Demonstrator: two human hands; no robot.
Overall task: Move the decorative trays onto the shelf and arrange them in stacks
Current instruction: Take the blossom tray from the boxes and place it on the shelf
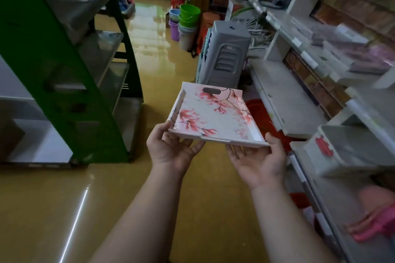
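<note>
Both hands hold one tray [210, 113] in the air above the yellow floor [149, 49], in the aisle just left of the white shelf [284, 100]. The tray is white with red blossoms on dark branches printed inside, and a dark slot handle shows in its far wall. It tilts a little, its near edge towards the person.

The left hand [171, 147] grips the tray's near left corner, thumb up against the left wall and fingers curled under the base. The right hand [259, 159] grips the near right corner, thumb at the rim and fingers spread underneath.

To the right of the tray, on a lower board of the shelf, another white tray [344, 151] with a red mark on its corner already lies; it is blurred. Something pink [378, 220] lies on the board nearer the person.

Beyond the tray stands a grey plastic stool [226, 57], and further off from it a stack of buckets [188, 19] with a green one on top. Left of the tray, across the aisle, stands a green rack [70, 70] with grey boards.
</note>
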